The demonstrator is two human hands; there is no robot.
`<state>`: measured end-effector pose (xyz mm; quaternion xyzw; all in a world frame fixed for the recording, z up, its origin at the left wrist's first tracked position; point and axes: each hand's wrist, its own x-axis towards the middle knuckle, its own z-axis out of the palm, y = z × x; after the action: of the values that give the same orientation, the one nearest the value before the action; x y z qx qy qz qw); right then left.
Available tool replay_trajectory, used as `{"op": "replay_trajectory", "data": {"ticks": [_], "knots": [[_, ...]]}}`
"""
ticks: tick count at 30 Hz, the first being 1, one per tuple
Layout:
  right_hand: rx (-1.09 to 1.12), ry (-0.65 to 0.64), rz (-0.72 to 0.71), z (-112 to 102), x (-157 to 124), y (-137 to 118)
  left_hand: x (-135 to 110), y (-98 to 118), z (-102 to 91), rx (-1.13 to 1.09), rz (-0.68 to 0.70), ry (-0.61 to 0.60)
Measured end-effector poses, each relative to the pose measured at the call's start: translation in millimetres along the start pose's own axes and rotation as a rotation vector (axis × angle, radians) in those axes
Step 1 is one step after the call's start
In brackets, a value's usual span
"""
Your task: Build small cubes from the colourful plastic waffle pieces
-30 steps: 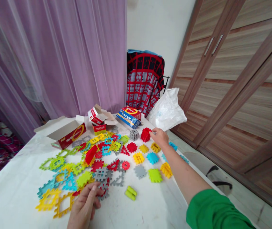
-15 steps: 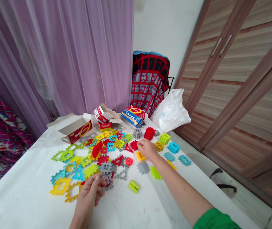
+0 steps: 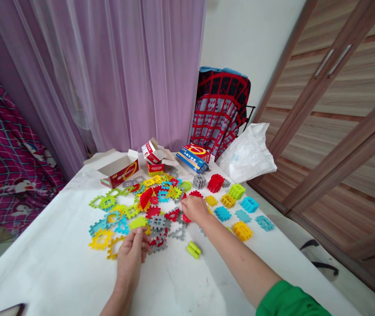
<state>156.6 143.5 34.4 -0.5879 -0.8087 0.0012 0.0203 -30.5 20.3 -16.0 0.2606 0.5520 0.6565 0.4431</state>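
Many flat, toothed plastic building tiles [image 3: 131, 206] in red, yellow, green, blue and grey lie spread over a white table [image 3: 42, 272]. My left hand [image 3: 133, 254] rests at the near edge of the pile, fingers curled on a grey and red tile piece [image 3: 157, 241]. My right hand [image 3: 194, 208], on a green-sleeved arm, lies with fingers bent down over red tiles in the middle of the pile; what it grips is hidden. Small stacked blocks sit to the right: red [image 3: 215, 183], green [image 3: 236, 191], blue [image 3: 249, 204], yellow [image 3: 242, 230].
Open red and white cardboard boxes [image 3: 118, 169] and a blue box [image 3: 192, 159] stand at the table's far edge, beside a white plastic bag [image 3: 248, 153]. A chair with a red patterned cloth [image 3: 222, 109] stands behind. Purple curtains are left, wooden wardrobe doors right. A lime double-tube piece [image 3: 193, 250] lies near.
My right hand has drawn back from the red block at the far side to the middle of the pile. The view has shifted, so everything sits further right. My left hand stays on its piece.
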Motion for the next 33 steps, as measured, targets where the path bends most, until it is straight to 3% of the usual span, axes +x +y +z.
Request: {"op": "replay_trajectory", "data": {"ticks": [6, 11, 18, 25, 29, 31, 33], "knots": [[0.169, 0.005, -0.200, 1.7, 1.6, -35.2, 4.0, 4.9, -4.8, 0.001, 0.078, 0.127], [0.183, -0.134, -0.102, 3.0, 25.3, -66.1, 4.9, 2.1, -5.6, 0.014, 0.082, 0.118], [0.183, -0.234, -0.038, 3.0, 38.2, -82.4, 4.7, 2.7, -4.2, 0.004, 0.058, 0.088], [0.257, -0.143, 0.035, 2.7, 30.2, -73.3, 4.2, 4.4, -3.8, 0.049, 0.069, 0.081], [0.238, 0.044, 0.077, -7.5, 17.7, -56.7, 5.3, 2.5, -3.6, 0.055, 0.075, 0.086], [0.166, 0.144, 0.027, -9.4, 4.6, -48.7, 5.3, 1.8, -3.5, 0.051, 0.073, 0.085], [0.115, 0.136, -0.087, -8.1, -10.3, -40.1, 5.2, 0.8, -3.6, 0.041, 0.066, 0.081]]}}
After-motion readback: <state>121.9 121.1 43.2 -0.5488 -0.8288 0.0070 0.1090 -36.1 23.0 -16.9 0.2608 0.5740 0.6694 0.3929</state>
